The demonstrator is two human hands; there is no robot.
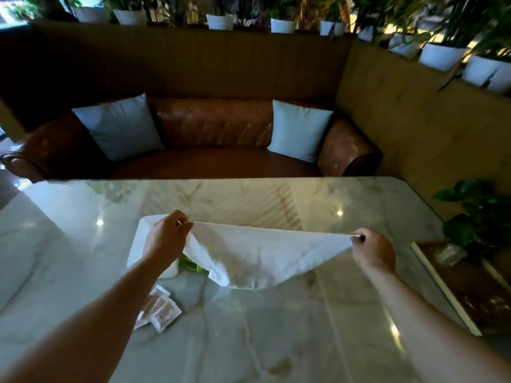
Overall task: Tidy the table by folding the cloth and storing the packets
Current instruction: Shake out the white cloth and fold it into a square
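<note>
A white cloth with faint brown stains hangs above the marble table, stretched taut along its top edge. My left hand pinches one top corner and my right hand pinches the other. The cloth's lower edge sags down to just over the tabletop. Several small brown-and-white packets lie in a loose pile on the table, partly hidden by my left forearm. A white rectangular box sits behind my left hand, with something green showing beside it under the cloth.
A brown wooden tray with a clear wrapper on it lies at the table's right edge, next to a leafy plant. A brown leather sofa with two pale cushions stands beyond the far edge.
</note>
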